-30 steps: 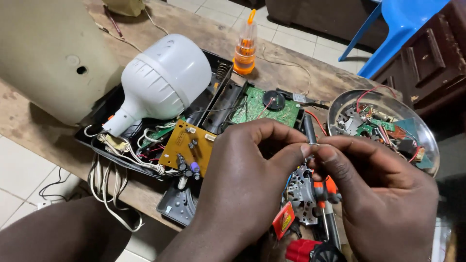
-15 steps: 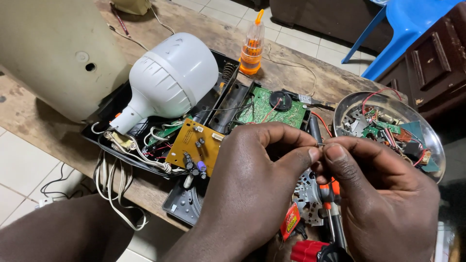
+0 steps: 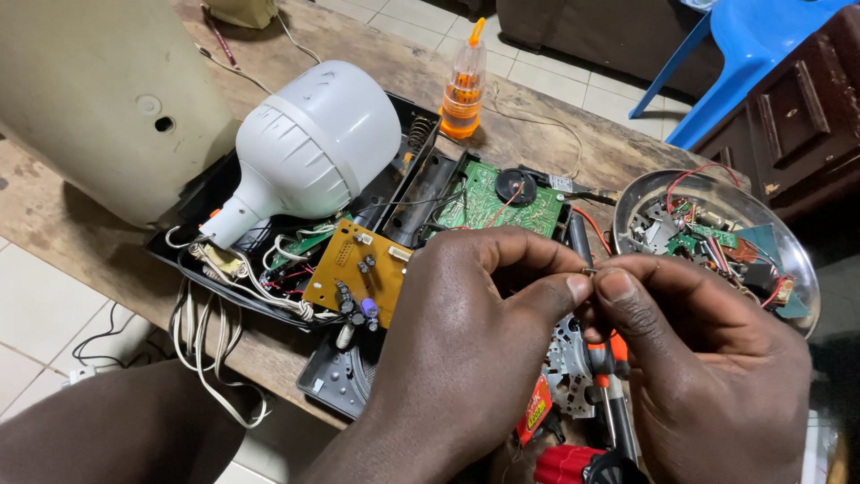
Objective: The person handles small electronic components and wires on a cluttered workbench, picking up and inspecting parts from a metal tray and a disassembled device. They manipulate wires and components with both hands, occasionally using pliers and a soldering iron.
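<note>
Head view: both hands' fingers pinch a tiny dark part.

Rough worn wooden table, matt white plastic bulb, glossy metal bowl.

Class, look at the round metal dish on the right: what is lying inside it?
Inside the metal dish lie green circuit board scraps, red wires and small parts; the right hand covers its near edge.
</note>
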